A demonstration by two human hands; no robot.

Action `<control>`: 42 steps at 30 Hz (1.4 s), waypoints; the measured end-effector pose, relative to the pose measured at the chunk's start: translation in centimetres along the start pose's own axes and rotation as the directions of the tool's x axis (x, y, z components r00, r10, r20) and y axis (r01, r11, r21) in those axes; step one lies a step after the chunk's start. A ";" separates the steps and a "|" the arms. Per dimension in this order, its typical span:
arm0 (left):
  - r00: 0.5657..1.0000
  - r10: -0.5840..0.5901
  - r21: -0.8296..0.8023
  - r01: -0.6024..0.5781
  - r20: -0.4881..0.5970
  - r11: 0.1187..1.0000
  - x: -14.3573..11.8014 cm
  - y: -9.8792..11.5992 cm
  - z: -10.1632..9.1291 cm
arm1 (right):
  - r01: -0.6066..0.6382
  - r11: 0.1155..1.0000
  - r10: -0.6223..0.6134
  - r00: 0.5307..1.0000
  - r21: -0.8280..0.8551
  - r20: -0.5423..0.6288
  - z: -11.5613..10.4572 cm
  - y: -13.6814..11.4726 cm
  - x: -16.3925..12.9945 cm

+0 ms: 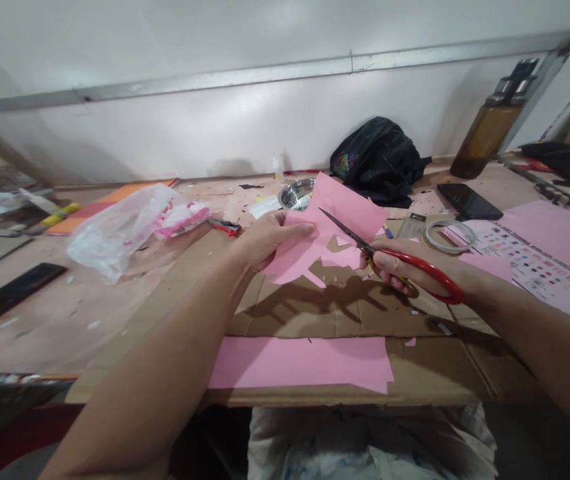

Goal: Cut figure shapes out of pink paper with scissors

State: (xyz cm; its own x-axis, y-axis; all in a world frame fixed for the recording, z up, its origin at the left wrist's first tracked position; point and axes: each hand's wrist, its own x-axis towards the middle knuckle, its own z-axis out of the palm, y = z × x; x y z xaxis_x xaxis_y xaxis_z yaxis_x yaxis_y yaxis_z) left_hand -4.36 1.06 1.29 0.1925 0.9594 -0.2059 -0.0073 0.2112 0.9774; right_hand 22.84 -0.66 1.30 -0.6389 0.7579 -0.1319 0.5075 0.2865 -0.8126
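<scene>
The pale pinkish surface (89,327) carries a cardboard sheet (429,373) at lower centre, a plastic bag (119,230) left of centre, a black bag (379,160) and amber bottle (487,133) at upper right.

I could see the pink sheet (299,243) slanting in the left hand (267,239) above the cardboard (285,325), its upper part broad and smooth, its lower edge cut into jagged points and ragged strips. The scissors (347,230), dark-bladed with a red handle loop and a dull yellow one, sat in the right hand (399,268), blades nearly together, tips pointing up and leftward against the pink.
</scene>
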 end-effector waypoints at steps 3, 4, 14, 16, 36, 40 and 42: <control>1.000 -0.009 0.011 0.009 -0.003 1.000 0.0 0.1 0.0 | -0.004 1.000 0.004 1.000 -0.010 0.009 0.0 -0.2 0.0; 1.000 -0.013 0.015 0.013 0.004 1.000 0.0 0.1 0.0 | -0.002 1.000 0.002 1.000 -0.004 0.011 0.0 -0.2 0.0; 0.999 0.001 0.031 -0.003 0.047 1.000 0.2 -0.4 -0.6 | 0.004 1.000 -0.004 1.000 -0.007 0.024 -0.1 -0.7 0.1; 0.998 0.003 0.021 -0.005 0.058 1.000 0.2 -0.4 -0.5 | 0.011 1.000 -0.011 1.000 0.000 0.023 -0.1 -0.8 0.1; 1.000 -0.003 0.096 0.003 -0.005 0.995 0.0 -0.3 0.1 | 0.019 0.993 -0.017 1.000 -0.115 0.022 -0.1 -0.9 -0.2; 1.000 0.005 0.081 -0.005 0.005 0.997 -0.2 -0.2 0.4 | 0.024 0.997 -0.023 1.000 -0.079 0.015 0.0 -0.5 -0.2; 1.000 0.018 0.098 -0.016 -0.016 0.995 -0.4 -0.1 0.6 | 0.040 0.996 -0.039 0.999 -0.084 0.012 0.0 -0.5 -0.2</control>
State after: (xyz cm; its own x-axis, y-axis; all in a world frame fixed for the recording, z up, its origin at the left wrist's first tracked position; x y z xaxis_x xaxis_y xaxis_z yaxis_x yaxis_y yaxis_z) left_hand -3.88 0.57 1.34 0.1762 0.9661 -0.1889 0.0858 0.1761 0.9806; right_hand 22.71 -0.98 1.69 -0.6649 0.7392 -0.1070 0.5284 0.3643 -0.7668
